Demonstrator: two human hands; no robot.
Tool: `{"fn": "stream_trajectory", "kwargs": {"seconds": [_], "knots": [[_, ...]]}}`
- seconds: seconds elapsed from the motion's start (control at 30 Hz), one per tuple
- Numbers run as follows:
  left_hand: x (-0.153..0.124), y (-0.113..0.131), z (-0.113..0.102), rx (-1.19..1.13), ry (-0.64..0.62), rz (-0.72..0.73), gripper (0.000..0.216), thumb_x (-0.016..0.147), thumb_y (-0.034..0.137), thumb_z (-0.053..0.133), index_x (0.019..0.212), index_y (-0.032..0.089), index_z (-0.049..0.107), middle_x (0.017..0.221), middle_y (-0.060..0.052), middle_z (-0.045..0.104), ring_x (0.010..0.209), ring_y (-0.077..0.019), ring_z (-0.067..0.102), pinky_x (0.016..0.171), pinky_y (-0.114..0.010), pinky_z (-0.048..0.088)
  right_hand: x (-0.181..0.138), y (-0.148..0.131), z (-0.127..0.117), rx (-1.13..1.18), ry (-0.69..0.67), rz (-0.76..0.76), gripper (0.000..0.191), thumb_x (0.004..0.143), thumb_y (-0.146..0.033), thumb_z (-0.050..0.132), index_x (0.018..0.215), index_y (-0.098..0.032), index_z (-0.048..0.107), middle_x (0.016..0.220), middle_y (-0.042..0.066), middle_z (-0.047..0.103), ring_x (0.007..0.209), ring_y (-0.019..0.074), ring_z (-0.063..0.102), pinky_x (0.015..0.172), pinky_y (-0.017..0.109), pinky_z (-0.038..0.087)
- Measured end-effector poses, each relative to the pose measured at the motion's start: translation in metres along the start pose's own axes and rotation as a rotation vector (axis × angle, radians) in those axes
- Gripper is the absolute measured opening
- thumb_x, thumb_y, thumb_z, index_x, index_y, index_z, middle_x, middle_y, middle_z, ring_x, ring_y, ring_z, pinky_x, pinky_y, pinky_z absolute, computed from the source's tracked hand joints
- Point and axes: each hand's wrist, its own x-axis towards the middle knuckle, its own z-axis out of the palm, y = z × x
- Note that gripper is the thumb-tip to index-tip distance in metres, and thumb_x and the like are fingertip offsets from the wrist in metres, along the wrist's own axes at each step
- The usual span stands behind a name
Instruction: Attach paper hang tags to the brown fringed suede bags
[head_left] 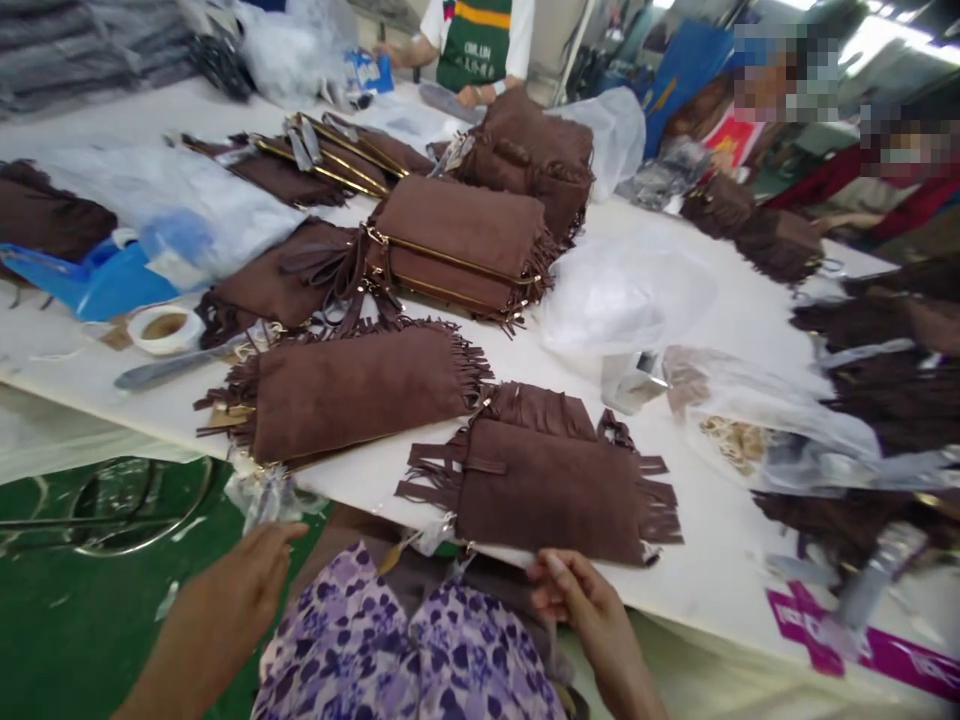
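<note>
My left hand (pixel 236 595) is off the table's near edge, its fingers stretched out and holding nothing. It is just below a clear plastic wrapper (pixel 264 497) that hangs from a brown fringed bag (pixel 360 390). By the near edge of a second brown fringed bag (pixel 547 485), my right hand (pixel 581 605) has its fingers curled in towards the thumb. Whatever it may pinch is too small to make out. This second bag lies flat, fringes at both ends, with a small wrapped tag (pixel 435 535) hanging over the table edge.
More brown bags with gold zips (pixel 457 235) are stacked behind. A tape roll (pixel 165 328), a blue tape dispenser (pixel 97 275) and plastic sheets (pixel 172 200) lie left. On the right are a plastic bag of rubber bands (pixel 735 440) and dark fringed pieces (pixel 870 390). Co-workers (pixel 480 50) stand across the table.
</note>
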Motion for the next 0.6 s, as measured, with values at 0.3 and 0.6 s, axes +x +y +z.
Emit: {"fn": "stream_trajectory", "kwargs": {"seconds": [0.3, 0.6], "knots": [[0.086, 0.151, 0.097, -0.126, -0.139, 0.292, 0.053, 0.089, 0.038, 0.05, 0.137, 0.016, 0.042, 0.134, -0.016, 0.054, 0.122, -0.0305, 0.052, 0.105, -0.047, 0.039, -0.008, 0.011, 0.018, 0.656, 0.301, 0.107, 0.052, 0.067, -0.042, 0.083, 0.103, -0.017, 0.056, 0.098, 0.009, 0.073, 0.063, 0.0093, 0.063, 0.053, 0.018, 0.052], [0.047, 0.177, 0.113, -0.884, -0.446, -0.045, 0.072, 0.077, 0.021, 0.065, 0.138, 0.026, 0.028, 0.13, -0.01, 0.056, 0.115, -0.0252, 0.058, 0.095, -0.039, 0.048, -0.011, 0.003, 0.009, 0.824, 0.246, 0.156, 0.044, 0.076, -0.05, 0.074, 0.11, -0.024, 0.062, 0.089, -0.001, 0.073, 0.055, 0.0105, 0.06, 0.042, 0.02, 0.046]]}}
